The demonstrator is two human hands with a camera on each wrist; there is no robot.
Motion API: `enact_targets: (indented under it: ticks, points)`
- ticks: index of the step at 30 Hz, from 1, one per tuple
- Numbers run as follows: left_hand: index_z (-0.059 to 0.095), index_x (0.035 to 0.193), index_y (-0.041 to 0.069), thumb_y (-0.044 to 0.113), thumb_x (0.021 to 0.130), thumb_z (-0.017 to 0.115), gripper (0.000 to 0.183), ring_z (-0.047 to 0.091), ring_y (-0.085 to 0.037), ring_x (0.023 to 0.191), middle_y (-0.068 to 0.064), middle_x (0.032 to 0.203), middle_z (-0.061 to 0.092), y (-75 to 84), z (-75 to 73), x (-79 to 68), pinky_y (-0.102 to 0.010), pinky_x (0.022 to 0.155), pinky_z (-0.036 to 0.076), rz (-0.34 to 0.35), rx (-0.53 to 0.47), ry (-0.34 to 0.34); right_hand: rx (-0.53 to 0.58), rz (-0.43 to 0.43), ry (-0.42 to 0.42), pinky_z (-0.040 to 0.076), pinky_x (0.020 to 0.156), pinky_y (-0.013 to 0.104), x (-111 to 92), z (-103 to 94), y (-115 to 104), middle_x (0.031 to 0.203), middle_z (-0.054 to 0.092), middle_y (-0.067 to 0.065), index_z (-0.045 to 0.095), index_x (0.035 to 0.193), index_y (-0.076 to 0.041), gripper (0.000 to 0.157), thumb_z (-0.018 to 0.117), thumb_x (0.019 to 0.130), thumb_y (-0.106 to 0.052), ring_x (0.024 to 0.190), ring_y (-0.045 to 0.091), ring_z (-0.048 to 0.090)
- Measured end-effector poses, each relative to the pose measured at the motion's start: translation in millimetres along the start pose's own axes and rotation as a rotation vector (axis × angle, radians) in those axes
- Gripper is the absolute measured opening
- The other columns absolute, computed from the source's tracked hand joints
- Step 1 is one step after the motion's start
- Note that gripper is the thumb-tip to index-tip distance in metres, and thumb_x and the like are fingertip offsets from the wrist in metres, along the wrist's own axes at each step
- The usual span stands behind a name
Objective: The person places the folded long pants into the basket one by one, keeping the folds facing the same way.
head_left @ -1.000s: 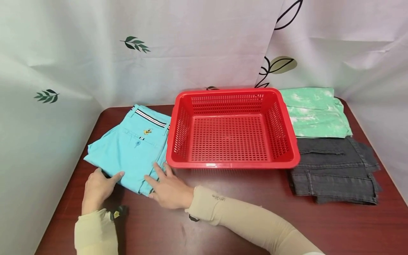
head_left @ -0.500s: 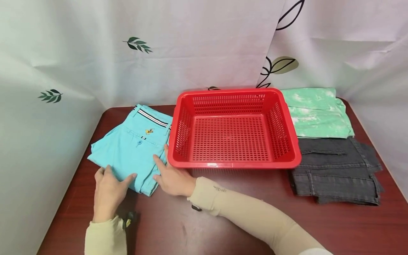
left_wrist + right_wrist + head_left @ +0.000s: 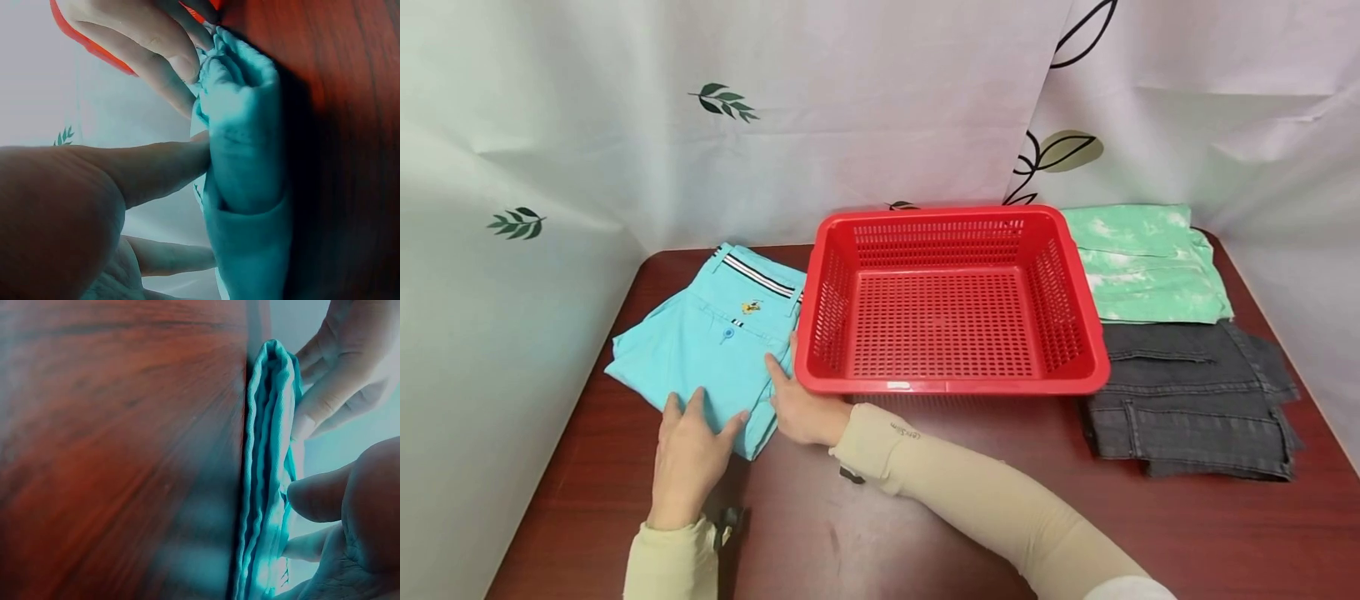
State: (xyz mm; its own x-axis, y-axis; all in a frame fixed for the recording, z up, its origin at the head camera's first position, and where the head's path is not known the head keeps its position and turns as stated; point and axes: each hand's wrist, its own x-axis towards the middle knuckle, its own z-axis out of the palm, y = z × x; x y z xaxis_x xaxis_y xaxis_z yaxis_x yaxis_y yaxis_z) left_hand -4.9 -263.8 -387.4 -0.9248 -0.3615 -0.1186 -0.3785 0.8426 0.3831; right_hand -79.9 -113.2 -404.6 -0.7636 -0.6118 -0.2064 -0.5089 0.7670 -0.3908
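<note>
Folded light-blue pants (image 3: 722, 354) with a striped waistband lie at the table's left, their right side against the red basket. My left hand (image 3: 691, 454) rests on their front part, fingers straight and spread, thumb out to the right. At the right edge of the pants is my right hand (image 3: 808, 412), its fingertips partly hidden beside the basket. The left wrist view shows my left thumb (image 3: 165, 165) touching the thick folded layers (image 3: 250, 137). Stacked layers (image 3: 269, 456) stand out in the right wrist view, with my right thumb (image 3: 319, 494) against their upper side.
A red perforated basket (image 3: 951, 387) stands in the middle, nothing in it. To its right lie a folded green tie-dye garment (image 3: 1150, 267) and folded dark grey jeans (image 3: 1187, 408). White patterned curtains (image 3: 850, 125) enclose the brown table (image 3: 925, 517) at back and sides.
My left hand has slid rightward along the front of the pants. My right hand has moved slightly up and right, toward the basket. The pants have shifted only slightly.
</note>
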Motion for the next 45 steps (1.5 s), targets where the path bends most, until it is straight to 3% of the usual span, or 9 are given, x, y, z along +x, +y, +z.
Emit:
enact_targets:
  ticks: [5,13,17,20,29,38,45]
  points:
    - [0.036,0.142,-0.021,0.024,0.091,0.072,0.077,0.023,-0.061,0.138,-0.049,0.148,0.018,-1.5,0.7,2.2,-0.069,0.109,0.025,-0.008,0.017,-0.020,0.021,-0.009,-0.006,0.010,0.123,0.041,-1.0,1.6,2.6,0.167,-0.003,0.018,0.018,0.162,-0.016,0.064,0.045,0.106,-0.029,0.154,0.028,-0.007]
    - [0.031,0.146,-0.019,0.025,0.094,0.069,0.078,0.016,-0.060,0.142,-0.048,0.152,0.010,-10.2,-4.6,10.9,-0.068,0.111,0.022,-0.037,0.042,-0.124,-0.301,-0.106,0.040,0.016,0.121,0.047,-5.0,1.7,2.8,0.164,0.024,0.015,0.030,0.160,-0.015,0.060,0.045,0.105,-0.037,0.153,0.033,0.013]
    - [0.030,0.147,-0.018,0.026,0.093,0.070,0.080,0.016,-0.060,0.141,-0.048,0.152,0.008,-16.2,-9.3,16.9,-0.068,0.111,0.022,-0.034,0.054,-0.159,-0.417,-0.198,0.057,0.018,0.120,0.053,-7.5,2.4,1.7,0.161,0.034,0.006,0.047,0.152,-0.018,0.052,0.047,0.104,-0.038,0.150,0.039,0.019]
    - [0.032,0.145,-0.018,0.026,0.092,0.071,0.080,0.020,-0.062,0.139,-0.048,0.151,0.010,-22.0,-13.9,21.3,-0.069,0.110,0.024,-0.021,0.057,-0.165,-0.411,-0.226,0.071,0.019,0.120,0.052,-8.9,4.4,-0.4,0.160,0.036,0.001,0.051,0.149,-0.018,0.048,0.047,0.104,-0.037,0.150,0.039,0.020]
    - [0.034,0.144,-0.018,0.026,0.089,0.075,0.081,0.024,-0.064,0.134,-0.047,0.152,0.013,-38.5,-27.5,34.2,-0.071,0.106,0.028,0.026,0.059,-0.228,-0.232,-0.137,0.051,0.030,0.117,0.039,-13.8,12.8,-10.0,0.163,0.027,0.010,0.038,0.157,-0.022,0.056,0.046,0.106,-0.042,0.151,0.030,0.021]
    - [0.036,0.142,-0.017,0.025,0.086,0.078,0.082,0.026,-0.065,0.132,-0.047,0.150,0.015,-54.3,-36.1,44.2,-0.073,0.102,0.030,0.082,0.082,-0.262,-0.195,-0.099,-0.016,0.016,0.122,0.040,-19.9,15.3,-19.9,0.167,0.017,0.007,0.031,0.159,-0.028,0.061,0.040,0.104,-0.053,0.151,0.029,0.019]
    - [0.036,0.141,-0.016,0.021,0.084,0.078,0.080,0.025,-0.064,0.133,-0.046,0.150,0.015,-63.6,-41.8,52.7,-0.074,0.102,0.030,0.130,0.096,-0.286,-0.129,-0.110,-0.045,0.021,0.121,0.038,-22.1,15.7,-23.3,0.167,0.017,0.004,0.034,0.158,-0.031,0.061,0.041,0.103,-0.056,0.151,0.023,0.019]
